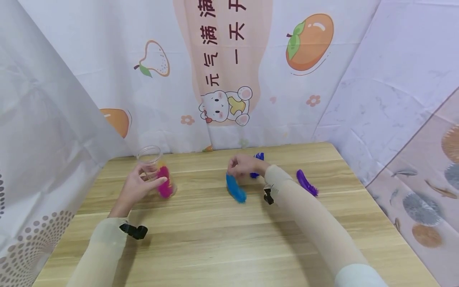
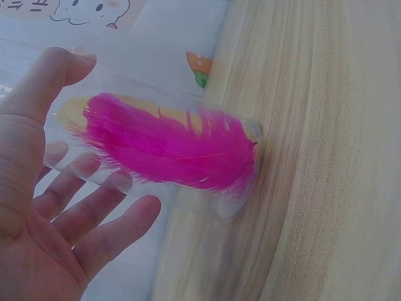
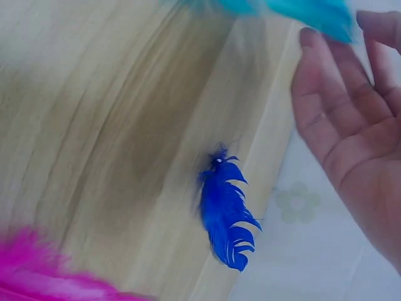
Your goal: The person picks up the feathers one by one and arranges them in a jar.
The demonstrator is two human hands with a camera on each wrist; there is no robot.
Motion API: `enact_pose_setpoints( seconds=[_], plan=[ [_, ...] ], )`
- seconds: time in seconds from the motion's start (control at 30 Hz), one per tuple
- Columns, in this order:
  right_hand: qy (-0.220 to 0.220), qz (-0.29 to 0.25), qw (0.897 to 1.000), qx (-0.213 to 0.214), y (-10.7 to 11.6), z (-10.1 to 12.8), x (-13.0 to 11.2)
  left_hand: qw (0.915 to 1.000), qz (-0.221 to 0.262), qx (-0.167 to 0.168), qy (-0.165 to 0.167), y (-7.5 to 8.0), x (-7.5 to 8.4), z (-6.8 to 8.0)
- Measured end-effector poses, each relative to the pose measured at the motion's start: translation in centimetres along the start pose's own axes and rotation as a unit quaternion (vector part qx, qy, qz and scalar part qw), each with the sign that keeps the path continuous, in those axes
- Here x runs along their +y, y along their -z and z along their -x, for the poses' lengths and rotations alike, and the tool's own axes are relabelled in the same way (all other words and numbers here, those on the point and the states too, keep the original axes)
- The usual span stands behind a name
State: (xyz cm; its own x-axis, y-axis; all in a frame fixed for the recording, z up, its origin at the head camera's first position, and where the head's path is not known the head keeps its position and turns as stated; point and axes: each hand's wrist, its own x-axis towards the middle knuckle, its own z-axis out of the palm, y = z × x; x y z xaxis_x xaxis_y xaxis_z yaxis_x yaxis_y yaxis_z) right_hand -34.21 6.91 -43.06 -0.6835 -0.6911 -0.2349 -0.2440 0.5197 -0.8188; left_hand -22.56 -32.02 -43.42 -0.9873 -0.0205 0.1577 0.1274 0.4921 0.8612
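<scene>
My left hand [image 1: 141, 187] grips a clear cylindrical jar [image 1: 148, 149] at the left of the table, thumb on one side and fingers round the other. Inside the jar is a bright pink feather [image 2: 172, 144], with a yellow-orange feather [image 2: 75, 113] partly hidden behind it. The jar's mouth is uncovered and its base is at the tabletop. Near the middle of the table my right hand [image 1: 244, 165] pinches a light blue feather [image 1: 234, 189] by one end, and the feather hangs down. A dark blue feather [image 3: 227, 216] lies behind that hand, partly covered in the head view.
Right of my right forearm, a purple feather [image 1: 306, 183] lies on the wooden table [image 1: 201, 239]. A printed cloth [image 1: 161, 99] hangs along the table's back edge, with more cloth at both sides. Dark bands [image 1: 134, 230] sit at my wrists.
</scene>
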Motion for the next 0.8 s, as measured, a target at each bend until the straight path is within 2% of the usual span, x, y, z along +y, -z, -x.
enact_pose_setpoints(
  seconds=[0.1, 0.17, 0.23, 0.33, 0.43, 0.57, 0.7, 0.8],
  plan=[
    [0.0, -0.045, 0.999, 0.013, 0.1, 0.1, -0.3, 1.0, -0.007, 0.001, 0.001, 0.0, -0.2, -0.1],
    [0.001, -0.046, 0.999, 0.015, 0.1, 0.0, -0.3, 1.0, -0.007, 0.002, -0.001, 0.0, -0.3, -0.1],
    [0.0, -0.019, 1.0, 0.009, -0.1, -0.2, -0.1, 1.0, -0.008, 0.002, -0.003, -0.1, -0.4, -0.2],
    [-0.008, 0.052, 0.999, -0.011, -0.6, -0.5, 0.4, 1.0, -0.006, 0.003, -0.003, -0.1, -0.4, -0.2],
    [-0.042, 0.107, 0.993, -0.027, -1.5, -0.5, 0.5, 0.9999, -0.012, 0.003, 0.004, -0.1, -0.6, -0.3],
    [-0.085, 0.166, 0.982, -0.017, -2.9, -0.3, -0.2, 0.9999, -0.012, 0.003, 0.01, 0.0, -0.7, -0.2],
    [-0.085, 0.222, 0.971, -0.018, -3.9, -0.3, -1.0, 0.9999, -0.013, 0.002, 0.008, 0.0, -0.7, -0.2],
    [-0.086, 0.233, 0.968, -0.032, -4.4, -0.5, -1.3, 0.9999, -0.013, 0.001, 0.006, 0.0, -0.7, -0.2]
  ],
)
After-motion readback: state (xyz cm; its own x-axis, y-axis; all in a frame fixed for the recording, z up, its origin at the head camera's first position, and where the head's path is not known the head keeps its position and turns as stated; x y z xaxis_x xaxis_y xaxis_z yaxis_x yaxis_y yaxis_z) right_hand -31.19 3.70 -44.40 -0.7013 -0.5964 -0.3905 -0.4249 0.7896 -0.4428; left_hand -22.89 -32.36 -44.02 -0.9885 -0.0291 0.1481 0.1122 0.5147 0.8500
